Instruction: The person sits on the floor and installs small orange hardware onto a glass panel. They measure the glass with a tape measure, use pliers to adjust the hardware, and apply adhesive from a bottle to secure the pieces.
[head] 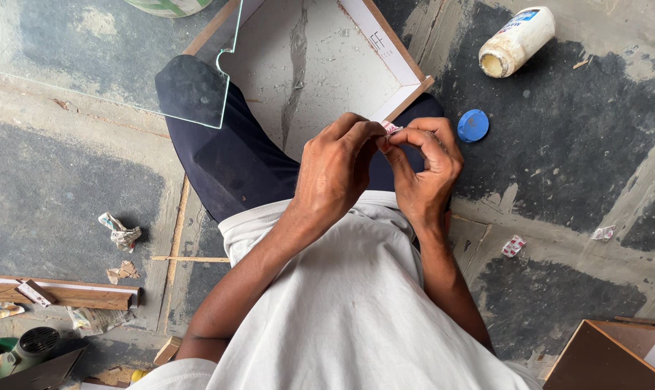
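Observation:
Both hands meet over my lap, pinching a small red-and-white wrapper [391, 129] between their fingertips. My left hand [336, 170] grips it from the left, fingers curled. My right hand [425, 170] holds its right end between thumb and forefinger. Beneath the hands lies a wood-edged frame [396, 54] with a pale backing board, resting across my dark-trousered legs. A clear glass pane [103, 58] lies over my left knee and the floor at the upper left.
A white plastic bottle [517, 41] lies open on its side at the upper right, its blue cap [473, 125] on the floor nearby. Wrapper scraps [513, 246], crumpled paper [120, 232], a wooden frame strip [67, 294] and a cardboard box [609, 357] lie around.

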